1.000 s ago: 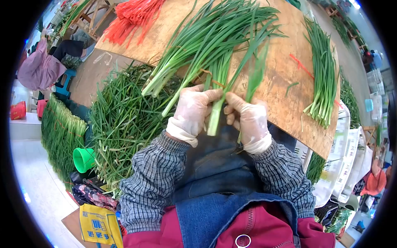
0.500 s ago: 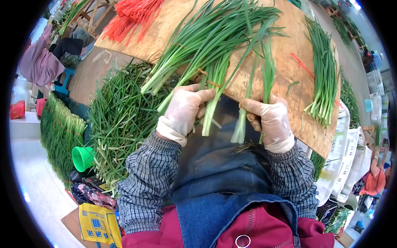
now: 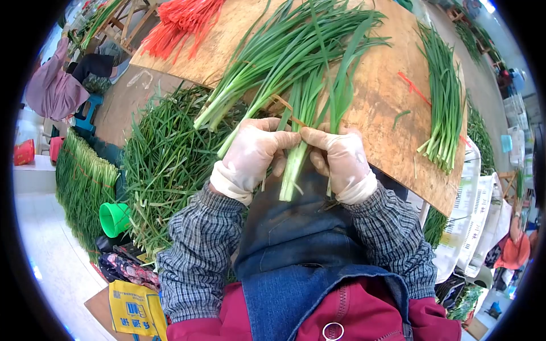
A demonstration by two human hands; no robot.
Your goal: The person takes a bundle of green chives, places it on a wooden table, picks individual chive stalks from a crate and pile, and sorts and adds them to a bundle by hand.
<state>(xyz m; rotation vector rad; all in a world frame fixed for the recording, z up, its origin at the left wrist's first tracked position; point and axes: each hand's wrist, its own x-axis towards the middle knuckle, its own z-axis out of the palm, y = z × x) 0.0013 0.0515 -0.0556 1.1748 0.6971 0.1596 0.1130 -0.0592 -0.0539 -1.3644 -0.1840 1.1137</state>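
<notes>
The small bunch of green stalks (image 3: 293,170) is held over the near edge of the counter (image 3: 392,131), its lower part hanging above the dark apron (image 3: 296,238). Its long axis runs away from the person with a slight lean to the right: the pale cut ends point back toward the lap, the green leaves forward over the wood.

The left hand (image 3: 250,149) pinches the bunch between thumb and curled fingers. The right hand (image 3: 336,156) is curled around a few loose blades (image 3: 340,99), its thumb and forefinger pressed together against the bunch's right side. Half a second ago it was well apart from the bunch with a separate pale-ended stalk; now the thumbs nearly meet, so that stalk seems to have joined the others. A brownish strip (image 3: 297,121) crosses just above the fingers, though whether it is a tie or a withered leaf is hard to tell.

Beyond lies a larger pile of stalks (image 3: 278,62), with another bunch (image 3: 443,102) along the counter's right side. A heap of leaves (image 3: 170,159) sits left of the counter.
</notes>
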